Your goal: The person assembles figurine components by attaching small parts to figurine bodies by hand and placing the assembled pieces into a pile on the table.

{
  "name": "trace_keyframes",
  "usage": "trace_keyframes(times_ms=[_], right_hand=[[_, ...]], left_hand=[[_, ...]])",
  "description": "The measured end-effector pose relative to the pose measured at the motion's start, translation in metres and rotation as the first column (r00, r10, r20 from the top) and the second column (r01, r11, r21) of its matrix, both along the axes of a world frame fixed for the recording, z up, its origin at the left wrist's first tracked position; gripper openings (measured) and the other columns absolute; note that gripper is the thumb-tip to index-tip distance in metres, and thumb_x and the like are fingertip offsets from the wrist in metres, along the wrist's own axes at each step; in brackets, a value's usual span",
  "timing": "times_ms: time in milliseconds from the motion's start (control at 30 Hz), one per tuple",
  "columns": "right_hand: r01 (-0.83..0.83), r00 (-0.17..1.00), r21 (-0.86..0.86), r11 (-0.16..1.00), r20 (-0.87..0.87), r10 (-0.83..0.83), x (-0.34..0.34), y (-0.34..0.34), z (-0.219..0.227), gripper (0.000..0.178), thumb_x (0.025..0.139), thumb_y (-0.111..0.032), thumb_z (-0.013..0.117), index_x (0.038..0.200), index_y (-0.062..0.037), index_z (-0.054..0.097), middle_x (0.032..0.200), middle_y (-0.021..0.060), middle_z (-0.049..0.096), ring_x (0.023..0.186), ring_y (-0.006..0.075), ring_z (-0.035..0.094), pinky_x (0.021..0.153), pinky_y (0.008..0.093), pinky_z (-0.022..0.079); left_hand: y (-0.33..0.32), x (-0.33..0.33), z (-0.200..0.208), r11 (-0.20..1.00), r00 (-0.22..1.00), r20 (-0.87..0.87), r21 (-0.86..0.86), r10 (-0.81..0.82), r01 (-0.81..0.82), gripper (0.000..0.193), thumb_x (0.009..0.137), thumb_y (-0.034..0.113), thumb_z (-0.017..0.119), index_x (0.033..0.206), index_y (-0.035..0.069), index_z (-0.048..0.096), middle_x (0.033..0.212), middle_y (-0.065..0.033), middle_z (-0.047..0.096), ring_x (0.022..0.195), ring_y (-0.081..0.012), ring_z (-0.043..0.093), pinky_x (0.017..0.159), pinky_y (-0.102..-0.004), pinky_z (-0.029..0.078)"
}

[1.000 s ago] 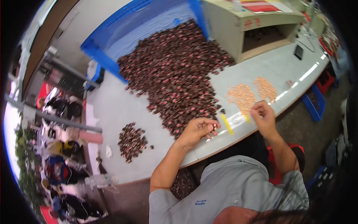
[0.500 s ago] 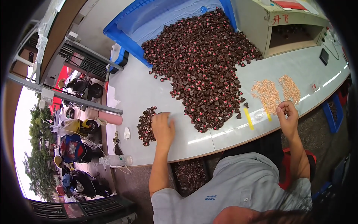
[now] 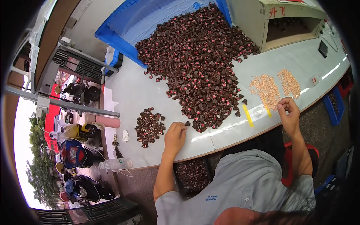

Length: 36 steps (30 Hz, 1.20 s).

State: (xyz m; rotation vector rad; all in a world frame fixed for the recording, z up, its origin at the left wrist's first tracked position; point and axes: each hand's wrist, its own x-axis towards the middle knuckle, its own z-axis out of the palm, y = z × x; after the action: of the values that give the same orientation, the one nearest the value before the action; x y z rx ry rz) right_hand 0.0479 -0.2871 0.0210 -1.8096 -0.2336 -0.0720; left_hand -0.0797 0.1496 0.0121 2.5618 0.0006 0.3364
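Observation:
Fingers bent together, my left hand (image 3: 175, 139) is over the table between two heaps of dark pieces. One small dark piece (image 3: 187, 123) shows at its fingertips and seems to be gripped there. The smaller heap (image 3: 149, 127), mixed with pale bits, lies left of this hand; the large heap (image 3: 206, 67) of dark pieces with red-pink spots spreads to its right and beyond. My right hand (image 3: 289, 113) is closed in a pinch at the near end of a pile of tiny copper-coloured parts (image 3: 265, 89). Whatever sits in that pinch is too small to name.
A tipped blue crate (image 3: 125, 45) stands behind the large heap. Right of it is a grey box with an opening (image 3: 292, 35). A second copper-coloured pile (image 3: 288, 83), yellow tape (image 3: 248, 115), a phone (image 3: 323, 49) and a clear bottle (image 3: 116, 163) are on the table.
My left hand has moved right, away from the small heap, to the near edge of the large one, and its fingers have closed. My right hand stays nearly in place.

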Motion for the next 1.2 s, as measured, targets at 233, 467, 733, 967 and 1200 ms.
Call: trace_keyframes(times_ms=[233,467,733,967,1200], right_hand=[[0.038,0.998,-0.036,0.999,0.050,-0.036,0.001,-0.003,0.007,0.004,0.093,-0.005,0.061,0.093,-0.0014,0.060,0.083,-0.0006,0.060,0.073,0.0044,0.054,0.065,0.0210,0.043],[0.000,0.991,-0.436,0.900,0.122,0.059,0.000,-0.021,0.002,0.005,0.088,-0.006,0.065,0.091,-0.0018,0.064,0.064,0.0051,0.061,0.056,0.0153,0.059,0.053,0.0287,0.045],[0.055,0.954,-0.686,0.725,0.250,0.164,-0.004,-0.015,-0.009,0.009,0.082,-0.008,0.066,0.090,-0.0067,0.062,0.067,0.0129,0.064,0.062,0.0329,0.065,0.057,0.0411,0.051],[-0.026,0.967,-0.704,0.710,0.162,0.197,-0.002,-0.017,-0.004,0.009,0.080,-0.010,0.065,0.087,-0.0055,0.061,0.070,0.0115,0.066,0.065,0.0331,0.066,0.058,0.0425,0.051],[-0.038,0.990,-0.767,0.641,0.057,0.126,0.006,-0.012,-0.006,0.008,0.077,-0.012,0.065,0.077,-0.0052,0.063,0.066,0.0125,0.066,0.064,0.0344,0.066,0.060,0.0436,0.052]], left_hand=[[-0.025,0.016,0.007,0.977,0.975,-0.055,0.004,0.214,-0.214,0.017,0.083,0.013,0.072,0.095,0.003,0.066,0.097,-0.0123,0.064,0.078,-0.0286,0.063,0.069,-0.0364,0.051],[-0.013,0.008,0.014,0.980,0.980,-0.001,-0.017,0.199,-0.199,0.020,0.084,0.008,0.071,0.103,0.001,0.068,0.095,-0.0125,0.067,0.076,-0.0218,0.065,0.068,-0.0321,0.051],[-0.082,0.043,0.040,0.857,0.986,-0.068,-0.506,-0.149,0.094,0.020,0.086,0.003,0.070,0.106,0.001,0.068,0.102,-0.0071,0.069,0.085,-0.0120,0.066,0.068,-0.0224,0.051],[-0.138,0.078,0.052,0.742,0.834,-0.158,-0.562,-0.529,0.364,0.019,0.087,0.005,0.070,0.105,0.002,0.071,0.105,-0.0053,0.070,0.088,-0.0094,0.064,0.073,-0.0235,0.051],[-0.151,0.094,0.009,0.493,0.536,-0.391,-0.868,-0.748,0.055,0.023,0.091,0.004,0.066,0.112,-0.005,0.065,0.097,-0.0110,0.072,0.080,-0.0076,0.066,0.071,-0.0222,0.051]])
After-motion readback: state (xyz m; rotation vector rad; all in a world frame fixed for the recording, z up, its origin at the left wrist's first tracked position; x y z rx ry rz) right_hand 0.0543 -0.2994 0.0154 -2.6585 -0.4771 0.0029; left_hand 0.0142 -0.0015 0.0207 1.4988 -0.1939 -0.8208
